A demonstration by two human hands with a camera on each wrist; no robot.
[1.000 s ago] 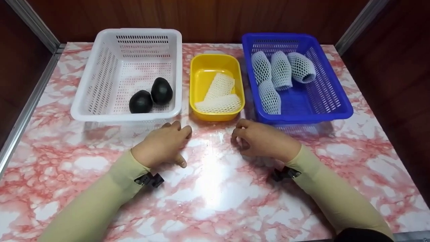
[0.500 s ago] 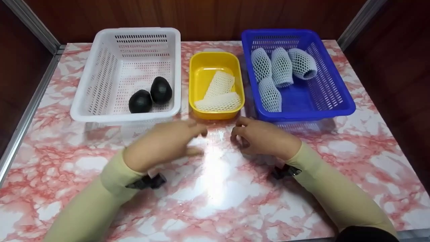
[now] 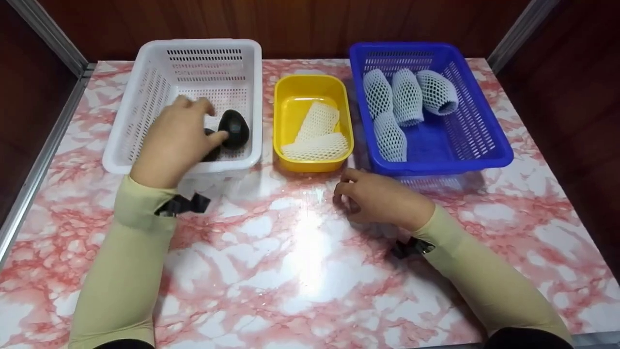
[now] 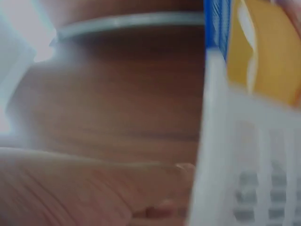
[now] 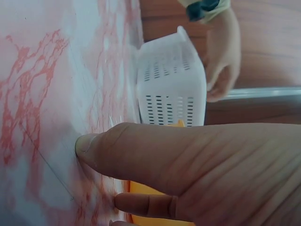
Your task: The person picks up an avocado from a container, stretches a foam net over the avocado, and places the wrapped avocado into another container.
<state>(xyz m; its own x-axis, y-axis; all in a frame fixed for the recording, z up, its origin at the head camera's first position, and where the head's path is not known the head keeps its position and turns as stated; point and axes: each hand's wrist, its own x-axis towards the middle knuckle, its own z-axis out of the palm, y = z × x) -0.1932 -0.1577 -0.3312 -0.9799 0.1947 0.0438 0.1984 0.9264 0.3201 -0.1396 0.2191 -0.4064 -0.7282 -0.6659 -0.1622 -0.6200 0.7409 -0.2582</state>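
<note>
My left hand (image 3: 172,138) hovers over the white basket (image 3: 257,92) in the head view, fingers spread and nothing held. Its thumb tip overlaps a dark, egg-shaped avocado (image 3: 236,128); a second dark avocado (image 3: 213,151) beside it is mostly hidden under the hand. In the left wrist view, only part of the left hand (image 4: 94,188) shows by the basket wall. My right hand (image 3: 380,196) rests on the table in front of the yellow bin (image 3: 312,167), fingers loosely bent and holding nothing. Two white foam net sleeves (image 3: 317,147) lie in that bin.
At the right stands a blue basket (image 3: 436,166) with several items in foam nets (image 3: 407,97), grouped toward its left and back. The three containers stand in a row on the red-and-white marbled table (image 3: 271,281). A brown wooden panel (image 3: 305,29) rises behind them.
My left hand first shifts right across the table front, then swings up and left over the white basket, covering one avocado. The right hand stays in place.
</note>
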